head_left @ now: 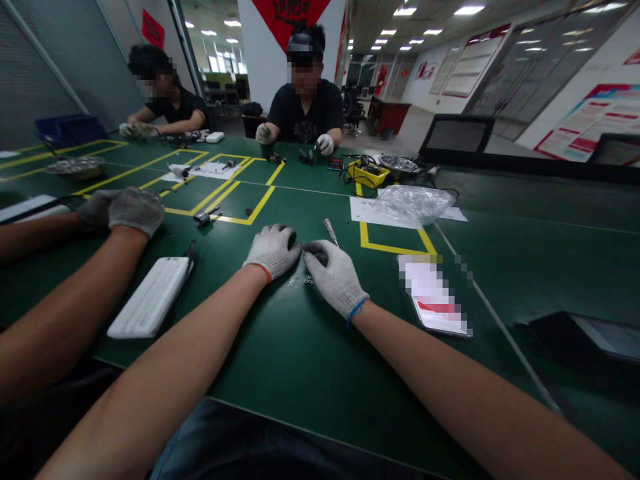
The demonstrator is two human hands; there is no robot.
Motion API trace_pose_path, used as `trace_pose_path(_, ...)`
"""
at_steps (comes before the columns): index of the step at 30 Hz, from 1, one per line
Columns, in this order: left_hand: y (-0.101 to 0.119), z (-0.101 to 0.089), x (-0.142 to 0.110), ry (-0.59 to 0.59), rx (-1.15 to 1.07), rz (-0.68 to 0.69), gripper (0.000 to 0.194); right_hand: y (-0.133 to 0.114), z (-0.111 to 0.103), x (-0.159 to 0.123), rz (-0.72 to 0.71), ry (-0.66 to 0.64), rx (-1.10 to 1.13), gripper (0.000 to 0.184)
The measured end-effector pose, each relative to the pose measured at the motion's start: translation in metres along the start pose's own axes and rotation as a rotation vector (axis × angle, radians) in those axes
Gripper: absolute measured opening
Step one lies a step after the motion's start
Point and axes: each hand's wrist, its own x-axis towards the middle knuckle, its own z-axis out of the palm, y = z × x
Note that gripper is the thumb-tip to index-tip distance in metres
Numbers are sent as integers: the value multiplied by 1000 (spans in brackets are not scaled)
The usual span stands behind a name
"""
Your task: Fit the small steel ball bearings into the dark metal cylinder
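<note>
On the green table (280, 333) in front of me, both my hands wear white knit gloves with dark grey fingertips. My left hand (273, 252) rests there with its fingers curled together. My right hand (336, 272) is bent in a pinch close beside it, the fingertips of the two nearly meeting. Whatever lies between the fingers is hidden or too small to name. Several small metal nuts (309, 281) lie under the right hand's edge, with some tiny pale pieces (293, 282) to their left. A screwdriver (331, 232) lies just beyond my right hand.
A white power bank (151, 297) lies to my left, by another person's gloved hands (131, 210). To my right is a phone (434, 297). Farther off are a plastic bag (413, 203), a yellow bin (369, 175) and a metal part (205, 217). Two people sit opposite.
</note>
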Motion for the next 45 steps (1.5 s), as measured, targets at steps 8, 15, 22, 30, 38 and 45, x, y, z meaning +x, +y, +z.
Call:
trace_pose_path(8, -18, -5, 1, 127, -16, -260, 48, 1, 1, -1, 35, -11, 12, 18)
trace_pose_path(15, -56, -8, 9, 241, -58, -572, 48, 0, 0, 0, 33, -20, 14, 17)
trace_pose_path(22, -74, -10, 24, 237, 80, -664, 55, -2, 1, 0, 48, -29, 7, 19)
trace_pose_path(30, -81, -20, 38, 79, 114, -750, 71, -4, 1, 0, 52, -14, 7, 17)
trace_pose_path(38, -81, -34, 33, 30, 103, -656, 80, -2, 4, -1, 33, 5, 15, 16)
trace_pose_path(45, -77, -38, 35, 5, 132, -616, 74, -2, 3, 0, 23, -2, 22, 16)
